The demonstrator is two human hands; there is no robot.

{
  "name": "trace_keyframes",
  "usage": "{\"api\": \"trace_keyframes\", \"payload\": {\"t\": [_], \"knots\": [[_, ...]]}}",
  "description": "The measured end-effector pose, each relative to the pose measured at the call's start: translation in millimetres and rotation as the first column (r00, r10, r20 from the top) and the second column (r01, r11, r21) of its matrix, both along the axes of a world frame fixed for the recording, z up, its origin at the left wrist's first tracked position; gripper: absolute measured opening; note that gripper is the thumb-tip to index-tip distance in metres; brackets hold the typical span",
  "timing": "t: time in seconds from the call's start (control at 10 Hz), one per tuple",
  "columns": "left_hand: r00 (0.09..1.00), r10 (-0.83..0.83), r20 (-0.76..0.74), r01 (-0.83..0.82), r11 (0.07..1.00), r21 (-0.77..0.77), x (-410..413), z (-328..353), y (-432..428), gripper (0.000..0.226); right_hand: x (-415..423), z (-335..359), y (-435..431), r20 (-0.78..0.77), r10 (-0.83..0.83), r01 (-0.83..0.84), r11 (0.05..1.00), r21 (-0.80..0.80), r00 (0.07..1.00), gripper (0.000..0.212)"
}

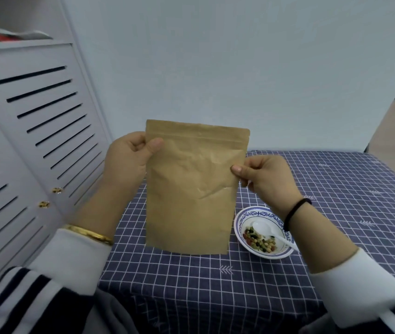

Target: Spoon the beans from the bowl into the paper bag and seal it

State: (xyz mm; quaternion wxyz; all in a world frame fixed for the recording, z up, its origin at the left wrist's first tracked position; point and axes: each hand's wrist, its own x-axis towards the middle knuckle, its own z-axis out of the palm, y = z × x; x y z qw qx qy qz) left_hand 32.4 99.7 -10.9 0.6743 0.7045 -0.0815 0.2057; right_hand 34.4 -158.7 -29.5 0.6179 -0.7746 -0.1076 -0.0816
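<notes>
Both hands hold the paper bag (192, 189) upright in the air above the table (336, 189); the left hand (129, 160) pinches its left edge near the top, thumb on the front side; the right hand (266, 177) pinches the right edge a little lower, also with the thumb in front. The top of the bag looks flat and closed. Below the right wrist stands the bowl (262, 231) on the checked cloth; the beans (260, 241) lie inside it, and the white spoon (273, 231) rests in the bowl with its handle over the rim toward the right forearm. The bowl is just beside the lower right corner of the bag.
</notes>
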Motion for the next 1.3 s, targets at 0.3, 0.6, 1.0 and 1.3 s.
{"api": "trace_keyframes", "payload": {"t": [0.3, 0.6, 1.0, 1.3], "knots": [[0.834, 0.107, -0.541, 0.273, 0.772, 0.574, 1, -59, -4, 0.038, 13, -25, -3, -0.252, -0.118, 0.178, 0.957, 0.228, 0.96, 0.034], [0.753, 0.244, -0.611, 0.091, 0.881, 0.464, 6, -91, 5, 0.028, 15, -57, 14, -0.371, -0.219, 0.063, 0.918, -0.39, 0.903, 0.011], [0.656, 0.293, -0.696, 0.303, 0.742, 0.598, 14, -102, 2, 0.024, 12, -61, 18, -0.299, -0.278, 0.063, 0.82, -0.569, 0.913, 0.031], [0.775, 0.322, -0.544, 0.273, 0.606, 0.747, 12, -114, -4, 0.033, -10, -46, 2, -0.187, -0.297, 0.204, 0.894, -0.399, 0.936, 0.023]]}}
